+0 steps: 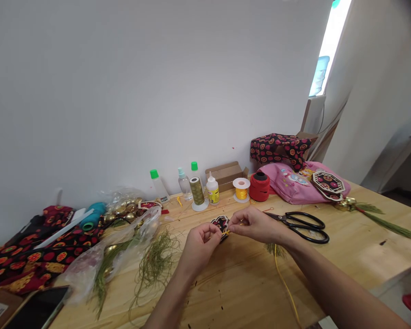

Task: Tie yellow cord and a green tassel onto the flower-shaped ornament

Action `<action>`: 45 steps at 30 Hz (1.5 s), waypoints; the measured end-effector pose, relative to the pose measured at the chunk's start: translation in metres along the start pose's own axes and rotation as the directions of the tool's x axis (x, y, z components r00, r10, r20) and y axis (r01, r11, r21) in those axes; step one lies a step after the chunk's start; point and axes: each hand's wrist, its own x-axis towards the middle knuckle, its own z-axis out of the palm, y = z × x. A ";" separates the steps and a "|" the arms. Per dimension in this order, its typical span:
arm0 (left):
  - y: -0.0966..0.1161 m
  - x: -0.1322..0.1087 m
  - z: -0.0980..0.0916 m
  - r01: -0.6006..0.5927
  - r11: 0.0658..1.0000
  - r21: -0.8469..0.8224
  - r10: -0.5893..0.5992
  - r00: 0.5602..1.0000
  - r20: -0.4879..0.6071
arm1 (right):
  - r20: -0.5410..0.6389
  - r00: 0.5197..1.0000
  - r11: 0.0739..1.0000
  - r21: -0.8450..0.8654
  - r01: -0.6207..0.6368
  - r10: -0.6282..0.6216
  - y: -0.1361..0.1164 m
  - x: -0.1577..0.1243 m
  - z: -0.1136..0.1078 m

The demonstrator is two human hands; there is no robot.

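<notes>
A small dark ornament with a pale scalloped rim [221, 223] is between my two hands above the middle of the table. My left hand [202, 240] pinches its lower edge, where a bit of yellow cord shows. At the ornament's right side, my right hand [249, 224] has thumb and forefinger closed on the yellow cord. A longer yellow cord [284, 278] hangs below my right wrist and runs toward the table's near edge. Part of a green tassel [276, 249] shows beneath that wrist.
Black-handled scissors [303, 225] lie right of my hands. Behind stand a glue bottle [212, 189], a green thread spool [197, 192], a yellow cord spool [241, 189] and red thread [259, 186]. Green threads [157, 256] and a plastic bag [89, 265] lie left; a pink pouch [294, 185] lies right.
</notes>
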 end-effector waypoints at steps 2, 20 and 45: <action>0.001 -0.001 0.000 0.019 1.000 0.012 -0.019 1.000 0.005 | -0.007 1.000 1.000 0.004 0.006 -0.006 0.002 0.001 0.001; -0.001 0.003 -0.007 0.029 0.999 -0.041 -0.030 0.999 -0.012 | -0.119 0.979 0.985 -0.070 0.159 -0.167 0.003 0.003 0.001; -0.001 0.002 -0.002 -0.029 0.998 0.056 0.030 0.999 -0.022 | -0.210 0.916 0.911 -0.313 0.269 -0.343 0.008 0.005 0.015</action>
